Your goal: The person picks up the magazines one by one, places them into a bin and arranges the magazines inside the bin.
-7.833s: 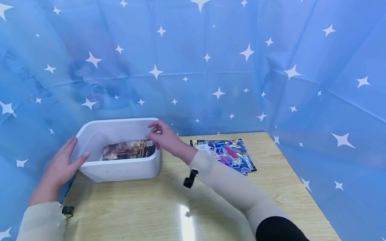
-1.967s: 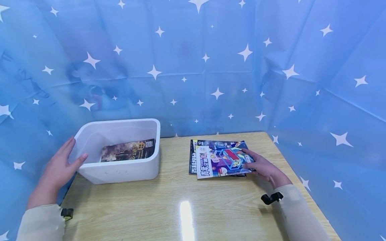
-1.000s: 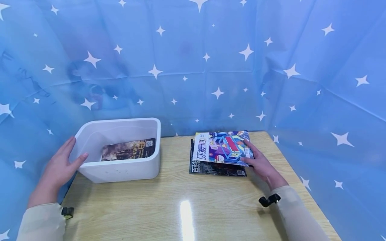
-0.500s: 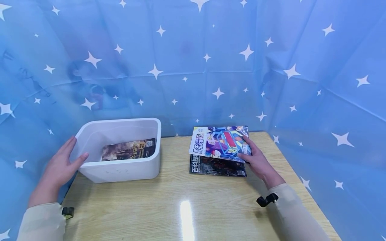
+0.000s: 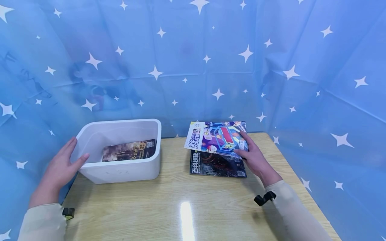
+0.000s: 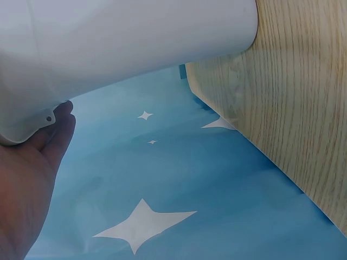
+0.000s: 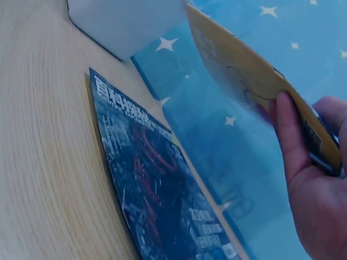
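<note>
In the head view my left hand (image 5: 58, 170) rests on the near left corner of a white plastic bin (image 5: 122, 172), its thumb over the near rim. The left wrist view shows its straight fingers (image 6: 64, 127) against the bin's outer side. A dark magazine (image 5: 128, 151) with a smoky cover lies inside the bin. My right hand (image 5: 256, 159) pinches the right edge of a colourful magazine (image 5: 208, 135), thumb on top. This magazine is raised and tilted in the right wrist view, its yellowish back showing. Below it a dark magazine (image 5: 218, 164) lies on the table, partly hidden in the head view.
The wooden table (image 5: 144, 211) has a bright light reflection near its front middle. A blue curtain (image 5: 184, 47) with white stars hangs behind the table and along both sides. The bin stands at the table's back left.
My right hand has gone from the bin to the magazines at the right, taken the colourful one and lifted it back and leftward, uncovering the dark one. My left hand stays on the bin.
</note>
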The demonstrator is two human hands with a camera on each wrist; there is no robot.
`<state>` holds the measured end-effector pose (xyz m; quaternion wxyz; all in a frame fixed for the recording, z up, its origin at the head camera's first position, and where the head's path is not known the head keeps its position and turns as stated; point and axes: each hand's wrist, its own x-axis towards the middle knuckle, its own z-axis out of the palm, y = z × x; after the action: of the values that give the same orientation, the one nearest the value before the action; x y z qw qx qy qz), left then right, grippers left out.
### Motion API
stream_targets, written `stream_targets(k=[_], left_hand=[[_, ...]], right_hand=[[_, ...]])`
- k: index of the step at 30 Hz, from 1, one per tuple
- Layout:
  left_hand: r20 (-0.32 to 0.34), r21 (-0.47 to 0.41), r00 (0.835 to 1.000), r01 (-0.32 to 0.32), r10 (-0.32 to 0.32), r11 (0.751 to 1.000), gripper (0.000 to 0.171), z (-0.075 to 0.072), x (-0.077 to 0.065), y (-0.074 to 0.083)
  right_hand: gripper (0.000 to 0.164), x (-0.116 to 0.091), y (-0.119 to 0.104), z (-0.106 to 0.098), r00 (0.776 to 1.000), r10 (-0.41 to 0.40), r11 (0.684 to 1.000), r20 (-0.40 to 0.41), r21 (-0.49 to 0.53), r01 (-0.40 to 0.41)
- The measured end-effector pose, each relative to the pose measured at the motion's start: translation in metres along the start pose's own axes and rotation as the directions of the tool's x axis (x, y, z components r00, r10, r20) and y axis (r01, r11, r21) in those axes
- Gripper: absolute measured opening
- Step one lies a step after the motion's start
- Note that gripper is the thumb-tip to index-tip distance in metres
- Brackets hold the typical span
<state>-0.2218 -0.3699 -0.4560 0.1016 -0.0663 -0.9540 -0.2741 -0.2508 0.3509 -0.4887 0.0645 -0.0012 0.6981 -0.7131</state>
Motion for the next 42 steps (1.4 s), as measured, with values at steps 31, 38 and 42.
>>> stream_targets(k=[31, 38, 42], left_hand=[[0.009, 0.0, 1.0, 0.011, -0.011, 1.0, 0.088, -0.002, -0.002, 0.004], [-0.001, -0.006, 1.0, 0.0, 0.0, 1.0, 0.088, -0.001, -0.002, 0.004], [-0.006, -0.008, 1.0, -0.01, 0.01, 1.0, 0.087, -0.001, -0.002, 0.003]], right_hand=[[0.092, 0.007, -0.043, 0.041, 0.996, -0.086, 0.996, 0.028, 0.036, 0.085], [0.093, 0.013, -0.047, 0.055, 0.991, -0.131, 0.988, 0.041, 0.084, 0.127], [0.094, 0.015, -0.05, 0.063, 0.988, -0.146, 0.986, 0.045, 0.087, 0.141]])
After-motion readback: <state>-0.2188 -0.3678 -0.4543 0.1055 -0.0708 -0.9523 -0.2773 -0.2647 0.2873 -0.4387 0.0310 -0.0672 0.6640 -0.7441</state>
